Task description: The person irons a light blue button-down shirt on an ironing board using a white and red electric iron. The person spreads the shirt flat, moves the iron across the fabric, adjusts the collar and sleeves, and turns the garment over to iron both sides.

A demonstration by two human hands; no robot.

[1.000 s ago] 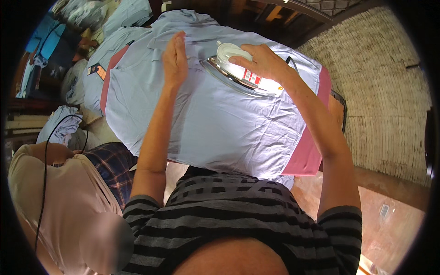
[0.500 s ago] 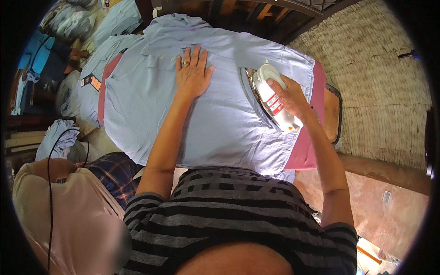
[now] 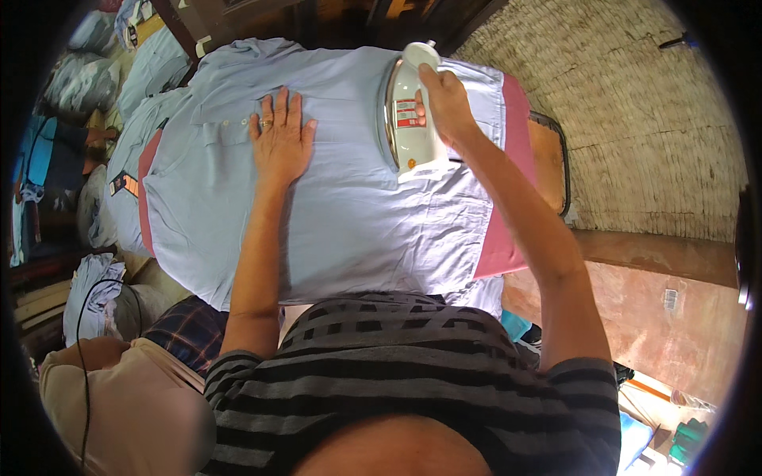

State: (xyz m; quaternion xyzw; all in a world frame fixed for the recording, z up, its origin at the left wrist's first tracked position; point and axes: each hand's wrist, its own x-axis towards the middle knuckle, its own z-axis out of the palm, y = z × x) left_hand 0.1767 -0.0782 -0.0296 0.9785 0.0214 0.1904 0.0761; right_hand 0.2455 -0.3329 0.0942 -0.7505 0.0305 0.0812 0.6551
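Note:
A light blue shirt (image 3: pixel 341 214) with a few buttons and a pocket lies spread over a padded ironing board (image 3: pixel 514 159) with a reddish-pink cover. Flat on the fabric near the buttons rests my left hand (image 3: pixel 281 147), fingers stretched, holding nothing. My right hand (image 3: pixel 446 103) is wrapped around the handle of a white clothes iron (image 3: pixel 414 127) with red markings. The iron's soleplate is down on the shirt, toward its far right part. Wrinkles show in the cloth below the iron, nearer to me.
At the left sits a person (image 3: pixel 127 397) in a beige top. A black cord (image 3: pixel 82 357) hangs in front of them. Folded clothes and plastic bags (image 3: pixel 75 87) are piled at the far left. Dark furniture (image 3: pixel 317 24) borders the far side; a woven wall (image 3: pixel 619 119) stands right.
The iron in my right hand has moved away from me over the shirt and turned more upright in view. My left hand stays flat on the cloth. The whole view has shifted slightly.

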